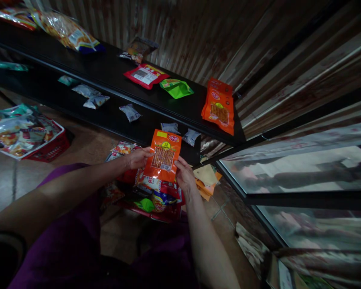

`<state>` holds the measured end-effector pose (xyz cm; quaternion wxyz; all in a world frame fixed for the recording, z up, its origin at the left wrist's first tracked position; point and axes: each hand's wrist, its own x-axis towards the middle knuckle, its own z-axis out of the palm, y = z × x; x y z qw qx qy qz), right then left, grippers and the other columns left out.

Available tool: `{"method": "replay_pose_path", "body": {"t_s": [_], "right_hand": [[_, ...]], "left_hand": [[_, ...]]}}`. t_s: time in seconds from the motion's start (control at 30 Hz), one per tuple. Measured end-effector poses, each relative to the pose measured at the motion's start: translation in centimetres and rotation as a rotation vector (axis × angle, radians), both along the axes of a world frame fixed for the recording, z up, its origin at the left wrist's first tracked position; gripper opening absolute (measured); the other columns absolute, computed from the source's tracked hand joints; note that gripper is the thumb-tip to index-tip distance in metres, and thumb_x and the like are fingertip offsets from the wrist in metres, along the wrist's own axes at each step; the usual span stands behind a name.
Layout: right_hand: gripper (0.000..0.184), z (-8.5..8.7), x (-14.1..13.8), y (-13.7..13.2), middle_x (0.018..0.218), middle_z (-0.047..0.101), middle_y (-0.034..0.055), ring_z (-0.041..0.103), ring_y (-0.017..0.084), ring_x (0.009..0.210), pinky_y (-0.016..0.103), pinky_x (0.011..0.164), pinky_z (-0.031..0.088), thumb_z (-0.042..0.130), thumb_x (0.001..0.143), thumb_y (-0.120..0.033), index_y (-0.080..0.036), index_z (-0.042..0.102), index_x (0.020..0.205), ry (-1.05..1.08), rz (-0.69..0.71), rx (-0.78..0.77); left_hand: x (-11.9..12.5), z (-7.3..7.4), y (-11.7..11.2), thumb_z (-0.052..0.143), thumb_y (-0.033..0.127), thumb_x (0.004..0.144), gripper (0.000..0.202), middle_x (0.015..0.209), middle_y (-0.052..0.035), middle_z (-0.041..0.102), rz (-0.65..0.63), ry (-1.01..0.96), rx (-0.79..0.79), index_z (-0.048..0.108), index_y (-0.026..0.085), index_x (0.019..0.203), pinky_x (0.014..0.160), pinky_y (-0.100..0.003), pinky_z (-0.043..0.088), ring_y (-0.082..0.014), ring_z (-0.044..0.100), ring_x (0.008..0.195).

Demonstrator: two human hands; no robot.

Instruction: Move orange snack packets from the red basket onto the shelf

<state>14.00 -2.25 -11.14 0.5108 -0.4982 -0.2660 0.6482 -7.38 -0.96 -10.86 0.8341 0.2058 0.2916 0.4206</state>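
An orange snack packet (165, 156) with a clear window is held up between both my hands, its printed front facing me. My left hand (140, 157) pinches its left edge, and my right hand (184, 172) grips the lower right edge. Under the packet, a red basket (168, 216) sits between my knees, filled with mixed snack bags, among them a green packet (145, 205). On the right end of the black upper shelf (186, 106) lies a stack of matching orange packets (218, 105).
The upper shelf also bears a red packet (146, 76), a green pouch (177, 88) and a large snack bag (67, 32). Small wrapped snacks (130, 112) lie on the lower shelf. Another full red basket (52, 142) stands on the floor at left. Glass panels (297, 164) are at right.
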Motion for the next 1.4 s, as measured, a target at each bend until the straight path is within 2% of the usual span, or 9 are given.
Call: {"method": "replay_pose_path", "body": {"t_s": [0.13, 0.3, 0.47, 0.67, 0.87, 0.97, 1.13, 1.4], "right_hand": [[0.038, 0.3, -0.2, -0.3, 0.080, 0.076, -0.0025, 0.068, 0.014, 0.067, 0.026, 0.064, 0.057, 0.077, 0.059, -0.015, -0.023, 0.071, 0.096, -0.010, -0.001, 0.037], [0.043, 0.5, -0.2, -0.3, 0.089, 0.076, -0.0015, 0.069, 0.016, 0.078, 0.031, 0.078, 0.056, 0.074, 0.060, -0.013, -0.024, 0.071, 0.102, -0.010, 0.026, 0.093], [0.044, 0.3, 0.1, 0.0, 0.090, 0.076, -0.0013, 0.070, 0.015, 0.081, 0.031, 0.082, 0.056, 0.073, 0.061, -0.011, -0.023, 0.070, 0.103, -0.005, 0.021, 0.107], [0.042, 0.2, 0.9, 0.1, 0.087, 0.076, -0.0014, 0.070, 0.015, 0.078, 0.030, 0.077, 0.057, 0.073, 0.062, -0.012, -0.024, 0.070, 0.102, -0.029, -0.008, 0.117], [0.040, -0.1, 0.7, 0.1, 0.085, 0.076, -0.0018, 0.069, 0.014, 0.075, 0.029, 0.073, 0.057, 0.073, 0.060, -0.013, -0.023, 0.070, 0.098, -0.108, -0.118, 0.176], [0.042, -0.3, 0.4, 0.2, 0.087, 0.075, -0.0029, 0.068, 0.012, 0.075, 0.027, 0.073, 0.056, 0.072, 0.062, -0.017, -0.023, 0.069, 0.103, -0.180, -0.158, 0.249], [0.044, -0.2, -0.1, 0.2, 0.087, 0.074, -0.0015, 0.067, 0.012, 0.072, 0.026, 0.068, 0.055, 0.072, 0.065, -0.024, -0.022, 0.067, 0.108, -0.267, -0.186, 0.318], [0.062, 0.6, -0.4, -0.5, 0.091, 0.073, -0.0007, 0.065, 0.013, 0.071, 0.027, 0.069, 0.053, 0.070, 0.069, -0.029, -0.023, 0.055, 0.128, -0.337, -0.108, 0.354]], "left_hand": [[0.0, 0.3, -0.1, 0.060, 0.001, 0.075, 0.033, 0.096, -0.0095, 0.071, 0.013, -0.006, 0.009, 0.064, 0.011, 0.105, 0.081, -0.037, 0.055, -0.0202, 0.069, 0.083], [0.0, 0.7, -0.1, 0.063, 0.001, 0.073, 0.030, 0.092, -0.0096, 0.070, 0.016, -0.041, 0.006, 0.065, 0.011, 0.101, 0.079, -0.036, 0.054, -0.0212, 0.069, 0.083], [0.4, 0.9, 0.0, 0.060, 0.000, 0.072, 0.033, 0.086, -0.0075, 0.070, 0.028, -0.066, -0.009, 0.066, 0.013, 0.102, 0.078, -0.038, 0.054, -0.0206, 0.068, 0.078], [1.4, 1.1, 0.0, 0.058, 0.000, 0.074, 0.036, 0.086, -0.0075, 0.071, 0.027, -0.095, -0.005, 0.065, 0.014, 0.107, 0.075, -0.036, 0.055, -0.0206, 0.069, 0.077], [1.9, 0.8, 0.0, 0.059, -0.003, 0.074, 0.042, 0.098, -0.0101, 0.071, 0.037, -0.151, -0.023, 0.063, 0.014, 0.112, 0.084, -0.041, 0.054, -0.0237, 0.069, 0.091], [2.0, 0.5, 0.1, 0.061, -0.002, 0.074, 0.046, 0.100, -0.0104, 0.070, 0.053, -0.164, -0.050, 0.062, 0.015, 0.116, 0.084, -0.043, 0.054, -0.0254, 0.068, 0.093], [2.1, 0.6, 0.2, 0.055, -0.004, 0.075, 0.051, 0.104, -0.0098, 0.070, 0.067, -0.146, -0.071, 0.060, 0.017, 0.120, 0.085, -0.038, 0.053, -0.0228, 0.068, 0.095], [1.2, 0.3, 0.1, 0.053, -0.003, 0.075, 0.045, 0.102, -0.0085, 0.069, 0.027, -0.133, -0.035, 0.061, 0.017, 0.115, 0.084, -0.036, 0.052, -0.0212, 0.067, 0.094]]}}
